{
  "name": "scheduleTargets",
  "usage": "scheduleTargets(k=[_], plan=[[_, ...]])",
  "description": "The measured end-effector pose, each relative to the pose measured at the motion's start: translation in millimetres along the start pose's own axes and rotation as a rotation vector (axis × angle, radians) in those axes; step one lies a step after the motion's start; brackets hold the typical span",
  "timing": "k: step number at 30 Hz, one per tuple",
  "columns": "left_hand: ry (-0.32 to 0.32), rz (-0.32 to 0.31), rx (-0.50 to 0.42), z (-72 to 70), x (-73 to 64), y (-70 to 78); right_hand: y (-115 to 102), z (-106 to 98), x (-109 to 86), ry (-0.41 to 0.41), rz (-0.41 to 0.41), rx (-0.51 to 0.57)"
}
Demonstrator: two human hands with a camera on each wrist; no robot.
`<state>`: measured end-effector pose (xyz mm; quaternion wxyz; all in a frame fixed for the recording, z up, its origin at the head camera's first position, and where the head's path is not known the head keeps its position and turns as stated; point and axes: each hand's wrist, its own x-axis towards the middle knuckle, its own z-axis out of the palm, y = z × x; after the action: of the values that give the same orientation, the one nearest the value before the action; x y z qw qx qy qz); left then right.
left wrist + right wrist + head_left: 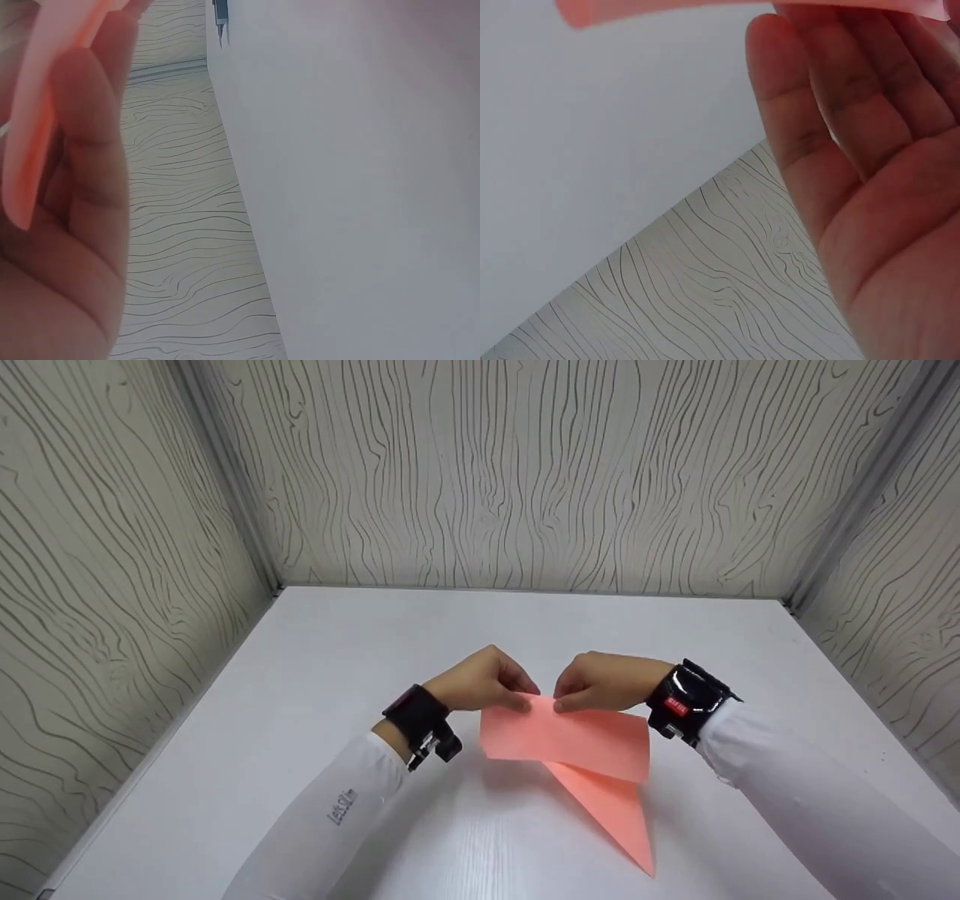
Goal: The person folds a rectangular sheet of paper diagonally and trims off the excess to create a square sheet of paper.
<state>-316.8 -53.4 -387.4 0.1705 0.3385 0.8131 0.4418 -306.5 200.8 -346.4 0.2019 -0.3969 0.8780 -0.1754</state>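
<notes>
A salmon-pink sheet of folded paper (562, 739) is held up over the white table in the head view. Its upper part is a wide band, and a pointed flap (611, 814) hangs down below toward the lower right. My left hand (487, 682) pinches the top edge between thumb and fingers. Close beside it, my right hand (600, 682) pinches the same edge, thumb on the near side. The left wrist view shows the paper (30, 142) edge-on against the left fingers. In the right wrist view, the paper's edge (660, 9) runs along the top, above the curved fingers.
The white table (360, 637) lies under both hands. Panels with a wood-grain line pattern (480, 472) rise at the back and both sides, joined by grey corner posts (225, 472). A dark, narrow, pointed object (220, 19) shows at the table's edge in the left wrist view.
</notes>
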Motion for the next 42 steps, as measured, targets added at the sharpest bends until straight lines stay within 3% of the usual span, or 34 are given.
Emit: scheduleTargets(k=[12, 21, 36, 42], plan=[[-0.002, 0.023, -0.019, 0.6, -2.7, -2.4, 8.8, 8.7, 1.1, 0.024, 0.022, 0.101], [-0.07, -0.068, -0.151, -12.2, -10.0, -7.4, 14.5, 8.9, -4.7, 0.04, 0.014, 0.156], [-0.097, -0.022, -0.081, -13.0, -9.2, -9.3, 19.1, 10.5, -4.8, 0.043, -0.001, 0.214], [-0.11, -0.002, 0.056, -8.7, -4.7, -5.8, 20.3, 13.5, -0.7, 0.026, -0.001, 0.214]])
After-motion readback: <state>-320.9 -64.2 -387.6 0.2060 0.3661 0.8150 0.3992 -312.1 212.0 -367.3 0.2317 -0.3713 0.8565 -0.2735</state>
